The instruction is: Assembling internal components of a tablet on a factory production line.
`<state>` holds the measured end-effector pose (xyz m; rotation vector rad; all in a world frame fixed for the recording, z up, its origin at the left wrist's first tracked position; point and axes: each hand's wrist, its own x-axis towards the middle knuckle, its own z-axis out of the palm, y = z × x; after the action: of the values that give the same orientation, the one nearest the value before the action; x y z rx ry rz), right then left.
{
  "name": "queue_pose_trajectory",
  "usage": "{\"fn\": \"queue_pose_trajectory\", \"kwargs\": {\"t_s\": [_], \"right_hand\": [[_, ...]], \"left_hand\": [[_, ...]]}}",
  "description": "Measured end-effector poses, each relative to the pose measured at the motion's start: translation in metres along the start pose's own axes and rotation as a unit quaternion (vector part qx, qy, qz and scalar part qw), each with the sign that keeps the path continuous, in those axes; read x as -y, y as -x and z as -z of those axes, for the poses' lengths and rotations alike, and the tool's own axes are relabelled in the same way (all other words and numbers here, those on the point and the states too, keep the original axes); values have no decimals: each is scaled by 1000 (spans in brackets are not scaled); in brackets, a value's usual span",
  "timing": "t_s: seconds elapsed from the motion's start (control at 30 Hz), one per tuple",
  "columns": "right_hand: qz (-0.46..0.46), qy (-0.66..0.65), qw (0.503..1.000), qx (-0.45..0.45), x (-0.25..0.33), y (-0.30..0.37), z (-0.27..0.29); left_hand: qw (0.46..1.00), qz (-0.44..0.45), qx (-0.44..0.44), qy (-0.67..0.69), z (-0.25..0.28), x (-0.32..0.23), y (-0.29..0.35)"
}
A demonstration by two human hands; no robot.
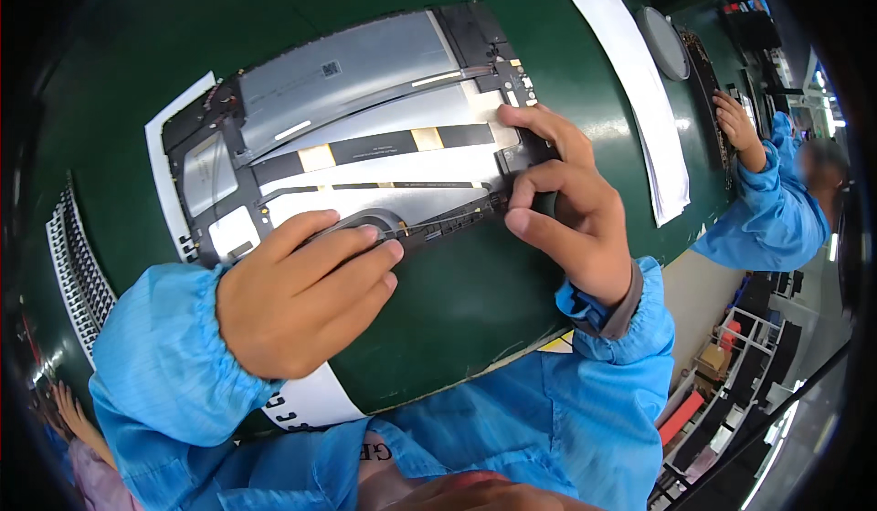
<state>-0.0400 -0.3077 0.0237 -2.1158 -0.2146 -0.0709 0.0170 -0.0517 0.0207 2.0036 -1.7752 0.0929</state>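
An opened flat electronic device, like a tablet with its inner parts bare point(365, 114), lies tilted on a green table. It has silver battery-like panels, a black flat cable point(370, 150) with gold patches, and a dark frame. My left hand point(306, 296) is closed at the device's near edge, fingertips bunched over a black strip there. My right hand point(571, 196) curls around the right edge. Its index fingertip touches the frame; the thumb and another finger close in at the near right corner. Whether a small part sits between those fingertips is hidden.
White paper point(630, 82) lies right of the device, beside a round grey disc point(662, 43). Black-and-white strips point(78, 264) lie at the left. A co-worker's hand point(738, 127) and blue sleeve are at the far right. Shelving point(731, 374) stands beyond the table's edge.
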Motion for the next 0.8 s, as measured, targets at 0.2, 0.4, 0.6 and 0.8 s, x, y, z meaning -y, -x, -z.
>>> {"fn": "queue_pose_trajectory", "kwargs": {"t_s": [0.2,0.4,0.6,0.8], "right_hand": [[1,13,1000,22,-1,-3,1],[28,55,998,23,0,-2,-1],[19,58,998,9,-1,-2,-1],[20,55,998,-4,0,-3,-2]], "left_hand": [[1000,18,14,11,1,1,-1],[999,12,21,-23,2,-1,0],[999,-26,21,-33,2,-5,-17],[998,-56,-6,-24,-18,3,-44]]}}
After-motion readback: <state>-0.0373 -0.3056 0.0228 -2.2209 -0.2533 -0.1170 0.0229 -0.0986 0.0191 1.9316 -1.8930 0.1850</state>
